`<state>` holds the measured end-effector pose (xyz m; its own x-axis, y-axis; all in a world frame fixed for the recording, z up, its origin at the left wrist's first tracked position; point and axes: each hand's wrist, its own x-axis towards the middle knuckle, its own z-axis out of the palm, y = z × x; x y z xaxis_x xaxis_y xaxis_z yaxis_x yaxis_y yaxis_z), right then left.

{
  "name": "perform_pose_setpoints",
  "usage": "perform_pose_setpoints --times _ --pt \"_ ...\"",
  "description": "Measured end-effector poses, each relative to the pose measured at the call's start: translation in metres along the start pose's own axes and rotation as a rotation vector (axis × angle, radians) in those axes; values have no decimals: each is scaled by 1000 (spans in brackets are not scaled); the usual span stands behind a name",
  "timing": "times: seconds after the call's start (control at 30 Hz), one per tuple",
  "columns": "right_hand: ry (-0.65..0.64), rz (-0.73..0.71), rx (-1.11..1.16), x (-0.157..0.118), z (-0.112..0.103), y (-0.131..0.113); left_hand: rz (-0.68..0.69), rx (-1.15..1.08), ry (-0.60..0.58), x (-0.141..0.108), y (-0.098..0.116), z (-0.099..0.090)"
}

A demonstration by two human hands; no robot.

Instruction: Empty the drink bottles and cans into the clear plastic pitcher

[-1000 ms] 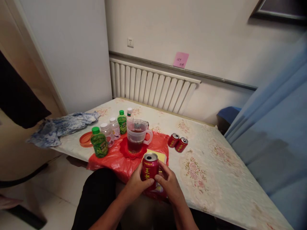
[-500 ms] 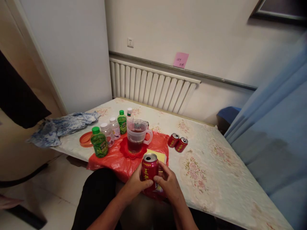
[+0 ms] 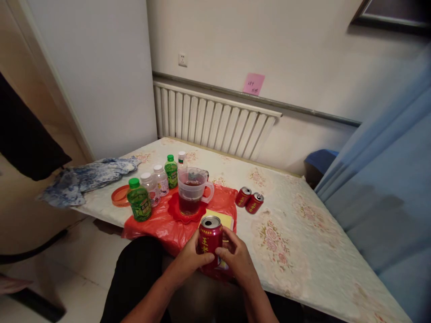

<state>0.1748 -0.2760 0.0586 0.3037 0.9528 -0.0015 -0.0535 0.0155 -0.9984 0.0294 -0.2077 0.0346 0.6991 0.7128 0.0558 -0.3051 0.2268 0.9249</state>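
Observation:
Between my two hands an upright red can [image 3: 210, 240] with yellow lettering shows its opened top. My left hand [image 3: 194, 257] grips its left side, and my right hand [image 3: 236, 255] grips its right side. Behind the can lies a yellow pad [image 3: 220, 218] on a red plastic sheet [image 3: 161, 231]. A clear jug [image 3: 191, 190] with dark liquid stands in a red scalloped dish [image 3: 173, 208]. Two more red cans [image 3: 243, 197] [image 3: 255, 203] are side by side on the flowered tablecloth.
Left of the jug stand green bottles [image 3: 139, 200] [image 3: 171, 172] and clear white-capped bottles [image 3: 150, 188] [image 3: 161, 180]. An orange ring-shaped lid [image 3: 120, 196] and a blue patterned cloth [image 3: 97, 175] lie at the left. A blue curtain [image 3: 387, 157] hangs right.

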Motion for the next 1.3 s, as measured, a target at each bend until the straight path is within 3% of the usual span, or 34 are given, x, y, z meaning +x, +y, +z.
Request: perform_pose_setpoints --times 0.6,1.3 --pt "44 -169 -348 -6 2 -6 -23 -233 -87 -3 -11 -10" --pt "7 -222 -402 -10 3 -6 -55 -316 -110 -6 -10 -12"
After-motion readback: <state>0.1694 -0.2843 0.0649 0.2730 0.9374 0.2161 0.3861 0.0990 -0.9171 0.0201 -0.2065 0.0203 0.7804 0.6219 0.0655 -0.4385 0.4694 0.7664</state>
